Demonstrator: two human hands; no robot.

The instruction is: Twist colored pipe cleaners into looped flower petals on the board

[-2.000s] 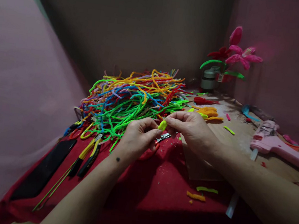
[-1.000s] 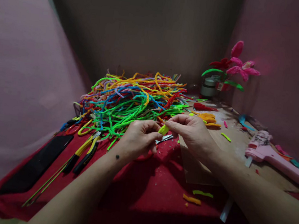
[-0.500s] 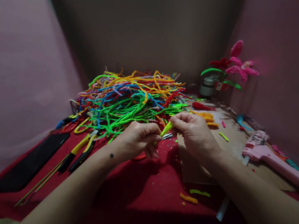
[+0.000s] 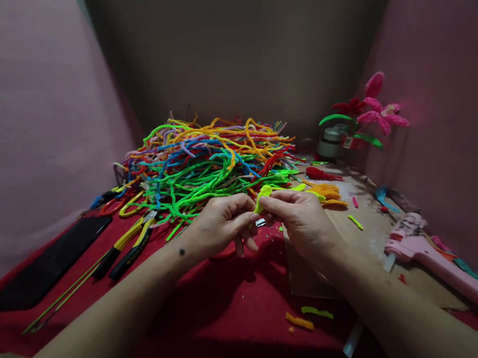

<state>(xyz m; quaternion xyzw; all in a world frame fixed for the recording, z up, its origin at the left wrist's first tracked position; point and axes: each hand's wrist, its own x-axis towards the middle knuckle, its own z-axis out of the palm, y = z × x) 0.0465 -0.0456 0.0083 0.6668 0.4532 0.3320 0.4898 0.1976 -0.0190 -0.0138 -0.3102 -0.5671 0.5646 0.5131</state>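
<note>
Between my two hands, near the middle of the view, is a yellow-green fuzzy stem (image 4: 264,192), bent into a small loop at its top. My left hand (image 4: 227,224) pinches the lower part with thumb and forefinger, its other fingers loosely curled. My right hand (image 4: 298,212) grips the piece from the right side, and a yellow-green length shows behind its knuckles. Just below the fingertips lies a small metal object (image 4: 260,222). A big pile of coloured fuzzy stems (image 4: 206,163) is behind my left hand.
Yellow-black pliers (image 4: 137,245), a black flat object (image 4: 50,260) and thin green stems lie left on the red cloth (image 4: 213,315). At right are cardboard (image 4: 361,249), a pink glue gun (image 4: 441,265), orange pieces (image 4: 324,191) and pink fuzzy flowers (image 4: 384,115) by a jar.
The yellow-green piece now shows a rounded loop at its top instead of a slanting strip. Both hands have drawn slightly closer together, and a yellow-green length has appeared behind my right hand.
</note>
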